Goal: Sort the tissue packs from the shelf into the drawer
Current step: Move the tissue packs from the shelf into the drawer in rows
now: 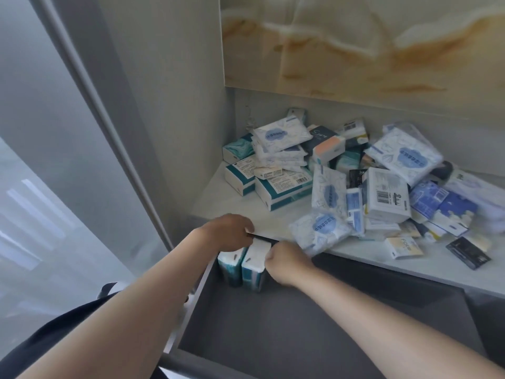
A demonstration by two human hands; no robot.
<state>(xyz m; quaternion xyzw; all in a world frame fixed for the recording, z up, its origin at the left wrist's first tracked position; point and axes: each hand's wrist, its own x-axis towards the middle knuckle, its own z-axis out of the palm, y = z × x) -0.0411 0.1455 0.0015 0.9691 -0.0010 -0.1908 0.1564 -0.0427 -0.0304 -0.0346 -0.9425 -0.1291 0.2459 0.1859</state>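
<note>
Two teal-and-white tissue packs stand side by side on end in the back left corner of the grey drawer (273, 332): the left pack (229, 265) and the right pack (252, 265). My left hand (229, 231) is curled over their tops, fingers gripping the upper edge of the left pack. My right hand (287, 262) is curled against the right pack's side and pinches its top corner. A heap of tissue packs (355, 181) in white, blue and teal wrappers lies on the shelf (226, 198) behind the drawer.
A small black packet (467, 253) and a pale yellow packet (404, 247) lie near the shelf's front edge at the right. A grey cabinet side wall (169, 105) rises at the left, a marbled panel (355, 42) above the shelf.
</note>
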